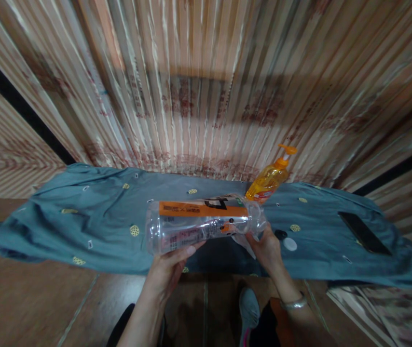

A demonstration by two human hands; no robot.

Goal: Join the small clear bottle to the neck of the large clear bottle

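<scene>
A clear plastic bottle (191, 226) with an orange and black label lies sideways in the air above the cloth, its neck to the right. My left hand (173, 265) supports it from below near the base, the thumb along its side. Around the neck end my right hand (267, 248) is closed, and a piece of white tissue (244, 243) hangs by its fingers. Just right of that hand, a white cap (290, 244) and a small black round piece (281, 234) lie on the cloth. Behind the neck stands an orange pump bottle (268, 180) of yellow liquid.
A green-blue patterned cloth (108, 217) covers the long narrow surface in front of me. A dark phone (365, 233) lies on its right part. Behind hangs a striped, pleated curtain (199, 106). My shoe (249, 308) shows on the tiled floor below.
</scene>
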